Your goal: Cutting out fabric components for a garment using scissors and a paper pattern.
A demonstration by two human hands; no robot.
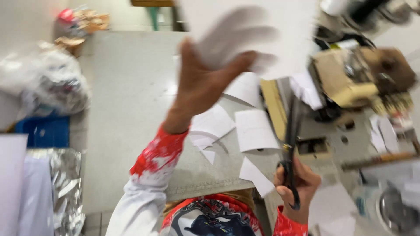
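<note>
Left hand (205,83) grip clamps blurred white sheet (236,35) (raised); right hand (295,188) grips black scissors (289,144).

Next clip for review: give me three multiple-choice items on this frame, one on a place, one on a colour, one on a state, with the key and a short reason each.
1. Where do the cut white paper pieces lie?
A. on the grey table between the two arms
B. inside the blue bin
C. on a chair

2. What colour are the handles of the scissors?
A. orange
B. black
C. green

3. What is the left hand doing?
A. resting flat on the table
B. holding the scissors
C. raised, gripping a blurred white sheet

Key:
1 A, the pieces are scattered on the grey table in front of the person.
2 B, the loops around the fingers of the right hand are black.
3 C, the hand is lifted above the table with its thumb pinching the sheet, which is smeared by blur.
</note>
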